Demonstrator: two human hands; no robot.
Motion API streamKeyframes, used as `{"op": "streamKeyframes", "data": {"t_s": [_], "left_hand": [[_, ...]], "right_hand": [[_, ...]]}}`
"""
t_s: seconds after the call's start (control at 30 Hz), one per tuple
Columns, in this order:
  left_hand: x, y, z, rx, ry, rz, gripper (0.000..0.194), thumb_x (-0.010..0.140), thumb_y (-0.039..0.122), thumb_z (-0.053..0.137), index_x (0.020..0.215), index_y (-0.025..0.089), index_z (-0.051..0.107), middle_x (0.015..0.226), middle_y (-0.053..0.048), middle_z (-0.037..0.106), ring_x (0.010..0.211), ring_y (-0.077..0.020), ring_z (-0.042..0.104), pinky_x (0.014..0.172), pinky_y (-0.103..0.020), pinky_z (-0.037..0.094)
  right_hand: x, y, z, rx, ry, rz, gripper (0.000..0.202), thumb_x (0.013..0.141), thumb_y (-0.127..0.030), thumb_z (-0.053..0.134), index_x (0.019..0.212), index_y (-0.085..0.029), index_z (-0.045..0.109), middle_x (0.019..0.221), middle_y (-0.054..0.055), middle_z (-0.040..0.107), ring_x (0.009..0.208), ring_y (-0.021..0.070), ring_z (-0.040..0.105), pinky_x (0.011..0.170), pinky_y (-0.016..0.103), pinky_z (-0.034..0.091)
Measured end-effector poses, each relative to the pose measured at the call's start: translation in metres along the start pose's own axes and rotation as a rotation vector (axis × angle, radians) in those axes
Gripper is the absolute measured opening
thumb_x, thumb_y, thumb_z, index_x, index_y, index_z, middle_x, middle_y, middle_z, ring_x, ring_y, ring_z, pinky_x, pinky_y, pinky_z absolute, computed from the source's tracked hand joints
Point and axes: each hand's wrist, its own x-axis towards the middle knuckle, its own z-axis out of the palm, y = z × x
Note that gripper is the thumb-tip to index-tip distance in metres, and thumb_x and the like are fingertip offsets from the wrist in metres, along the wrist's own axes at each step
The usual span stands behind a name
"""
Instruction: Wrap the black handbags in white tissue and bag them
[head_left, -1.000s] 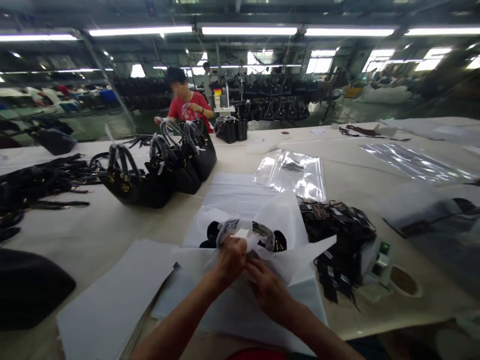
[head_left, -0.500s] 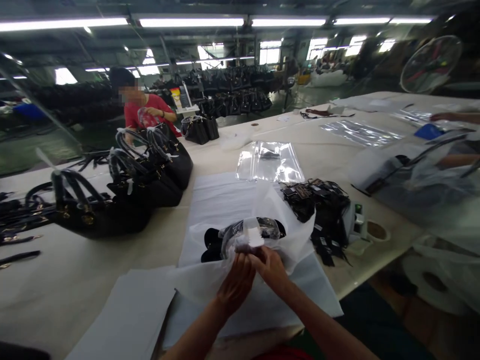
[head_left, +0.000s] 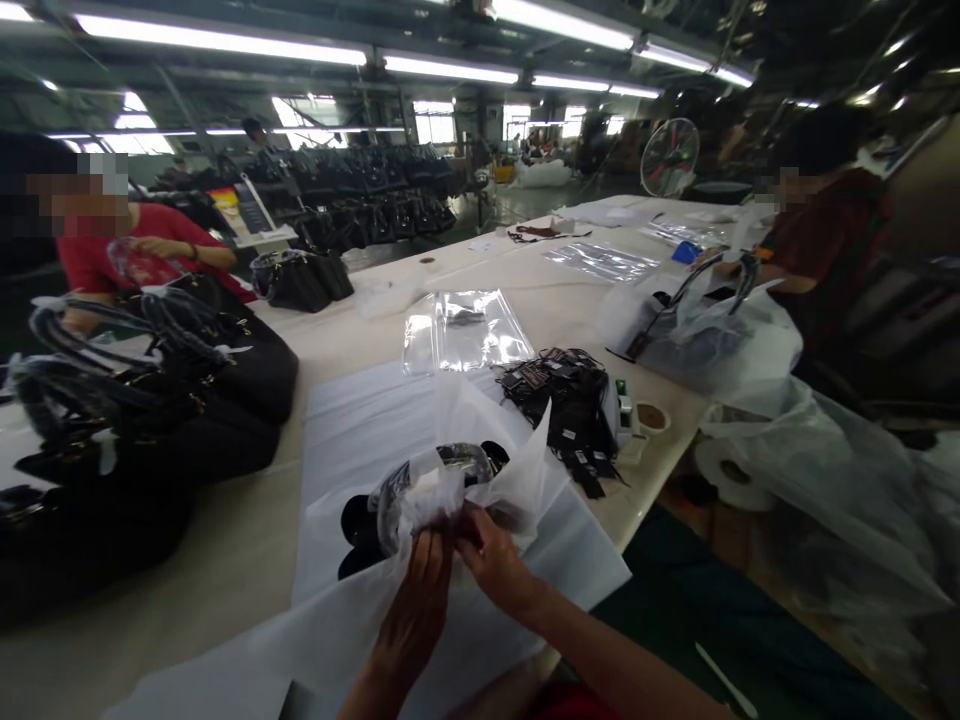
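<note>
Close in front of me is a black handbag (head_left: 361,548), its plastic-wrapped handles (head_left: 388,505) showing above thin white wrapping paper (head_left: 517,485). The paper is gathered around the bag, and much of the bag's body is hidden. My left hand (head_left: 420,590) has its fingers closed on the gathered paper at the bag's near side. Right beside it, my right hand (head_left: 495,565) pinches the same bunch of paper. Under the bag lies a stack of white sheets (head_left: 330,420).
Black handbags (head_left: 247,380) crowd the table's left side, near a person in red (head_left: 150,230). Clear plastic sheets (head_left: 480,330) lie beyond the bag. Black tags (head_left: 562,400) are piled right of it. Another person (head_left: 825,220) stands by a plastic-covered bag (head_left: 705,320).
My view has swung right, bringing the person at the right into sight and shifting the table's things leftward. Both hands stay on the wrapping paper, which looks bunched more closely over the bag.
</note>
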Motion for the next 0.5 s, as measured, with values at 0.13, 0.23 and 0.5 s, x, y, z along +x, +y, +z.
{"op": "streamKeyframes", "data": {"t_s": [0.13,0.23,0.5], "left_hand": [[0.002,0.002,-0.002,0.010,-0.014,0.008,0.062,0.084,0.006,0.026,0.143,0.004,0.012,0.118,-0.018,0.056,0.113,-0.0327,0.051,0.099,-0.047,0.041],[0.001,0.003,-0.003,-0.003,-0.068,0.009,0.062,0.083,0.007,0.028,0.144,0.007,0.013,0.120,-0.019,0.055,0.114,-0.0345,0.050,0.101,-0.052,0.038],[-0.012,-0.001,0.012,-0.029,-0.049,0.018,0.061,0.085,0.015,0.038,0.143,0.013,0.020,0.117,-0.017,0.057,0.126,-0.0335,0.039,0.110,-0.053,0.026]], "right_hand": [[-0.026,0.008,-0.039,0.079,-0.032,0.028,0.014,0.081,-0.024,0.049,0.091,-0.021,0.058,0.077,0.002,0.066,0.068,0.0162,0.063,0.065,0.027,0.051],[-0.037,0.032,-0.094,0.005,0.158,0.132,0.017,0.084,-0.034,0.050,0.086,-0.020,0.060,0.071,0.002,0.064,0.062,0.0151,0.060,0.062,0.027,0.049],[0.030,0.145,-0.291,-0.435,0.674,0.570,0.020,0.081,-0.027,0.051,0.087,-0.013,0.062,0.096,0.012,0.062,0.100,0.0238,0.055,0.091,0.039,0.042]]}}
